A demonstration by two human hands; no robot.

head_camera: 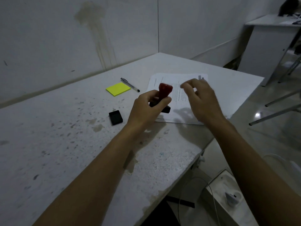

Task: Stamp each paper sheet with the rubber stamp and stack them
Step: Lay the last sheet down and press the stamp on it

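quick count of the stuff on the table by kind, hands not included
rubber stamp: 1, held in the left hand
paper stack: 1 (number of sheets unclear)
yellow sticky note pad: 1
pen: 1
small black case: 1
Total: 5

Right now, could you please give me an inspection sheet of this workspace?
Surface: white table, speckled with grey stains and scuffs.
Job's things: rubber stamp with a red handle and black base; paper sheets lying in a loose pile at the far right of the table.
Clutter: yellow sticky notes, pen, small black case, possibly the ink pad.
Hands: left hand grips the stamp; right hand hovers over the sheets, fingers loosely curled, holding nothing.
Cables: white cables on the floor under the table edge.
Surroundings: stained wall, second desk, metal chair legs.
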